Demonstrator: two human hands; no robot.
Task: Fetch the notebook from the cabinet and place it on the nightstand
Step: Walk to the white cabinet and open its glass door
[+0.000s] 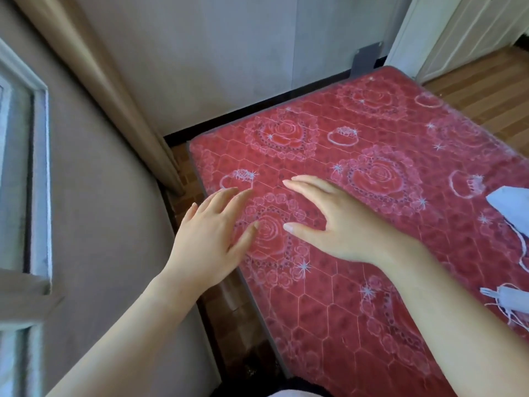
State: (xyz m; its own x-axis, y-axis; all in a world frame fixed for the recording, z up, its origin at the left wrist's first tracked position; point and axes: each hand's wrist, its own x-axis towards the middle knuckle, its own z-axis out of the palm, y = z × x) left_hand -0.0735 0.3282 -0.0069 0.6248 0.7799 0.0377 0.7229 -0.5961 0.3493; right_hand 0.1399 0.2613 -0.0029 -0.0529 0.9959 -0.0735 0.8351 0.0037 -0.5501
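Note:
No notebook, cabinet or nightstand shows in this view. My left hand (213,239) is stretched forward over the left edge of a red rose-patterned mattress (329,325), fingers straight and spread, holding nothing. My right hand (335,222) hovers beside it over the mattress, fingers straight, thumb out, also empty. The two hands lie close together, thumbs almost meeting.
A beige wall with a window frame (37,181) runs along the left, and a narrow strip of wooden floor (223,305) separates it from the mattress. A curtain (94,67) hangs at the corner. A white cloth (512,204) and a white charger with cord (506,299) lie at the right. White doors (458,32) stand far right.

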